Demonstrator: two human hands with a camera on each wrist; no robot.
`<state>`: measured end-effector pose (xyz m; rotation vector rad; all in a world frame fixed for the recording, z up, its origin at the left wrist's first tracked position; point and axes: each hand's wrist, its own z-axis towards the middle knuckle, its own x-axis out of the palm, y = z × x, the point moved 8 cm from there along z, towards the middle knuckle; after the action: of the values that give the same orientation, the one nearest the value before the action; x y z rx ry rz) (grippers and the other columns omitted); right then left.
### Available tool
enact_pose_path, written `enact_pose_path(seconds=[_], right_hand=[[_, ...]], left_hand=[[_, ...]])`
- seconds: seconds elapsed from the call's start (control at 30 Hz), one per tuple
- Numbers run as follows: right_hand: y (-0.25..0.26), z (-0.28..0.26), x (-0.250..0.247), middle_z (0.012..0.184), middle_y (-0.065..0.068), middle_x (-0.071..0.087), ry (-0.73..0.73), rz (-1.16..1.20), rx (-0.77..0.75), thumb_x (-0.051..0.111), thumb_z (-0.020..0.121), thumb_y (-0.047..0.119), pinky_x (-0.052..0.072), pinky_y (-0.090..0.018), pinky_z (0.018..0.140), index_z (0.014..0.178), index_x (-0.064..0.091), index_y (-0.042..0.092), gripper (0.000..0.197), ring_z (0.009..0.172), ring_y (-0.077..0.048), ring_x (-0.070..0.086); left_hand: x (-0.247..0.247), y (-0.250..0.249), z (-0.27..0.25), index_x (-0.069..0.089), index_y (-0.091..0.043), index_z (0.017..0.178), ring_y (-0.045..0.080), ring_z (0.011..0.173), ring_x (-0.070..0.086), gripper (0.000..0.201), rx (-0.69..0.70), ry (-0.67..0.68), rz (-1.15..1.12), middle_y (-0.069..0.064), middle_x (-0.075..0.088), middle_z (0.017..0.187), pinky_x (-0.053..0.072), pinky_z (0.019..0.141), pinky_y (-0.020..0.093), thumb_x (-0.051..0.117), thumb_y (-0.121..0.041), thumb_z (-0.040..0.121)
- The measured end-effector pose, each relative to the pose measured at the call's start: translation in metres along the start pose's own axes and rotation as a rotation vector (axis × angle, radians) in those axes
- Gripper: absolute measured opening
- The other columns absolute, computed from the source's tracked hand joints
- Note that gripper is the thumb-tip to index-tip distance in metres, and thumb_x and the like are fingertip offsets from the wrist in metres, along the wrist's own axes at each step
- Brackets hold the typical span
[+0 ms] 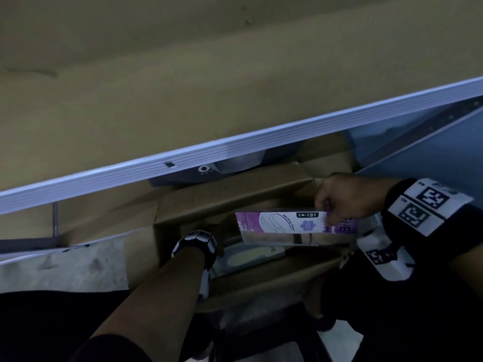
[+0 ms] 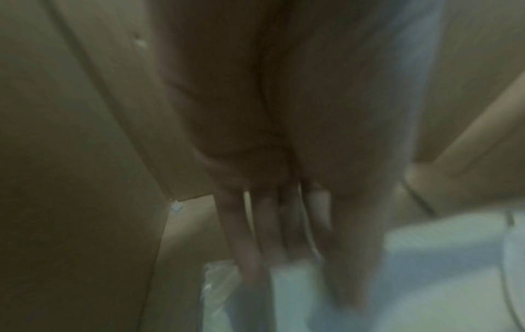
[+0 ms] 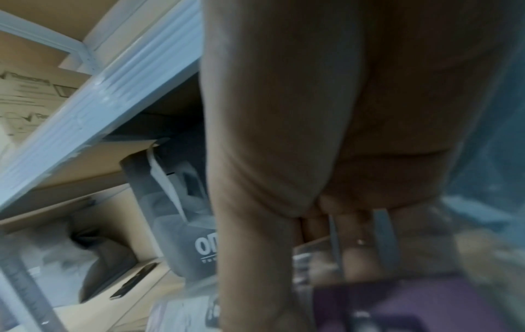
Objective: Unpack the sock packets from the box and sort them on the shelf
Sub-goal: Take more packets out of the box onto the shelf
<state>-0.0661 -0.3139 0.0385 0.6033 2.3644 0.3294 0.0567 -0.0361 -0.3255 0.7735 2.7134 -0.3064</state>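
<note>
Inside the open brown cardboard box [image 1: 230, 194], at its left end, the left hand [image 2: 287, 224] reaches down with straight, spread fingers [image 2: 241, 242] toward the clear-wrapped pale packets [image 1: 251, 257] lying on the box floor; whether it touches them is too blurred to tell. Above the box's right end, the right hand [image 1: 347, 197] pinches a purple-and-white flat sock packet [image 1: 285, 227], held level over the opening. Behind the box runs the white ribbed metal shelf edge [image 1: 235, 145].
</note>
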Motion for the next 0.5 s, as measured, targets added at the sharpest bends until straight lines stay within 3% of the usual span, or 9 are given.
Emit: enact_pose_path(seconds=[0.03, 0.07, 0.1, 0.17, 0.23, 0.3, 0.4, 0.5], right_hand=[[0.005, 0.002, -0.001, 0.052, 0.017, 0.054, -0.009, -0.004, -0.015, 0.075, 0.074, 0.015, 0.040, -0.017, 0.058, 0.053, 0.050, 0.032, 0.037, 0.053, 0.004, 0.049], [0.011, 0.003, -0.002, 0.049, 0.020, 0.054, -0.015, -0.016, -0.033, 0.075, 0.074, 0.015, 0.039, -0.017, 0.058, 0.050, 0.048, 0.031, 0.039, 0.051, 0.005, 0.050], [0.017, 0.005, -0.002, 0.048, 0.024, 0.054, -0.021, -0.032, -0.055, 0.074, 0.074, 0.015, 0.038, -0.017, 0.056, 0.048, 0.046, 0.030, 0.041, 0.050, 0.007, 0.050], [0.027, 0.006, -0.002, 0.049, 0.018, 0.053, -0.032, -0.062, -0.082, 0.073, 0.076, 0.015, 0.035, -0.014, 0.053, 0.049, 0.044, 0.029, 0.042, 0.050, 0.009, 0.048], [0.032, 0.006, -0.002, 0.054, 0.012, 0.049, -0.052, -0.073, -0.090, 0.072, 0.078, 0.016, 0.034, -0.014, 0.052, 0.053, 0.045, 0.029, 0.039, 0.050, 0.006, 0.047], [0.034, 0.005, -0.001, 0.057, 0.012, 0.047, -0.069, -0.083, -0.087, 0.072, 0.078, 0.017, 0.035, -0.015, 0.054, 0.055, 0.046, 0.028, 0.037, 0.052, 0.002, 0.044], [0.033, 0.003, 0.000, 0.055, 0.011, 0.046, -0.088, -0.071, -0.088, 0.072, 0.077, 0.016, 0.036, -0.018, 0.055, 0.052, 0.044, 0.027, 0.039, 0.051, 0.000, 0.044], [0.032, 0.003, 0.006, 0.055, 0.011, 0.050, -0.079, -0.032, -0.097, 0.071, 0.077, 0.016, 0.036, -0.015, 0.054, 0.059, 0.056, 0.024, 0.025, 0.053, 0.005, 0.049]], left_hand=[[0.006, -0.001, -0.006, 0.065, -0.045, 0.090, 0.029, 0.100, 0.064, 0.059, -0.009, 0.062, -0.031, 0.006, 0.064, 0.121, 0.056, 0.080, 0.049, 0.089, -0.050, 0.036], [-0.002, -0.005, -0.021, 0.063, -0.050, 0.090, 0.028, 0.099, 0.065, 0.061, -0.040, 0.051, -0.018, 0.004, 0.064, 0.124, 0.056, 0.079, 0.048, 0.089, -0.052, 0.035], [-0.013, -0.014, -0.053, 0.060, -0.050, 0.104, 0.027, 0.103, 0.063, 0.068, -0.054, 0.036, 0.001, 0.000, 0.061, 0.127, 0.055, 0.082, 0.046, 0.088, -0.053, 0.042], [-0.045, -0.052, -0.150, 0.050, -0.030, 0.133, 0.027, 0.120, 0.054, 0.067, -0.040, -0.012, -0.005, 0.001, 0.051, 0.136, 0.049, 0.097, 0.039, 0.077, -0.041, 0.073], [-0.060, -0.068, -0.193, 0.032, -0.020, 0.148, 0.029, 0.133, 0.042, 0.072, -0.059, -0.085, 0.016, 0.006, 0.039, 0.148, 0.040, 0.107, 0.038, 0.067, -0.034, 0.086], [-0.067, -0.071, -0.204, 0.018, -0.025, 0.152, 0.031, 0.138, 0.036, 0.079, -0.057, -0.159, 0.023, 0.006, 0.029, 0.154, 0.037, 0.109, 0.043, 0.064, -0.037, 0.089], [-0.065, -0.069, -0.213, 0.012, -0.029, 0.152, 0.034, 0.140, 0.031, 0.081, -0.114, -0.129, 0.026, 0.007, 0.023, 0.158, 0.037, 0.107, 0.053, 0.062, -0.040, 0.089], [-0.064, -0.061, -0.208, 0.025, -0.026, 0.150, 0.035, 0.138, 0.033, 0.074, -0.182, -0.087, 0.046, 0.008, 0.030, 0.153, 0.041, 0.099, 0.056, 0.063, -0.040, 0.088]])
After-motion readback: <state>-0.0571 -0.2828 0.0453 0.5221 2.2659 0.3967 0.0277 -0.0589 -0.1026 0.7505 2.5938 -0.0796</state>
